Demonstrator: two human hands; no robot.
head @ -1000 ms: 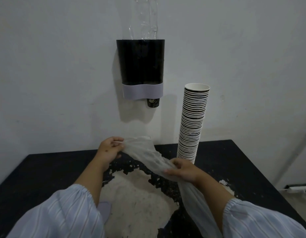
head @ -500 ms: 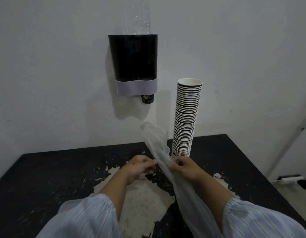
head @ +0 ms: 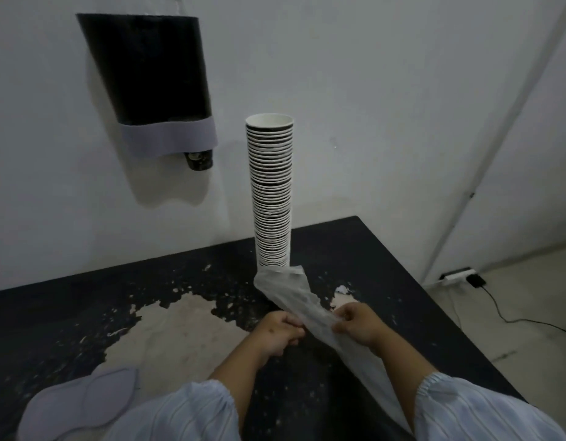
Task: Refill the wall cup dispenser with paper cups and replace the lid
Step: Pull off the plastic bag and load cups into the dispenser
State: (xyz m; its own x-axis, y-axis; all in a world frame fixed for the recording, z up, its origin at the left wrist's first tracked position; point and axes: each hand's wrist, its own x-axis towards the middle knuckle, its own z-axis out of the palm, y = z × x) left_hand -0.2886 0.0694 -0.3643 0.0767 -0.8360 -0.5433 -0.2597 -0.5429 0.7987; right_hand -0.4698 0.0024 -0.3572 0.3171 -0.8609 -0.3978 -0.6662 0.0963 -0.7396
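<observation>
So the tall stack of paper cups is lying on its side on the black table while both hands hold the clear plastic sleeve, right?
Not quite. In the head view the tall stack of paper cups stands upright on the black table, not on its side. The rest holds: the left hand and right hand both grip the clear plastic sleeve.

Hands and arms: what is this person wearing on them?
Both hands, the left hand and the right hand, are bare, with no gloves. The forearms are uncovered; loose pale blue sleeves with fine stripes are gathered at elastic cuffs.
</observation>
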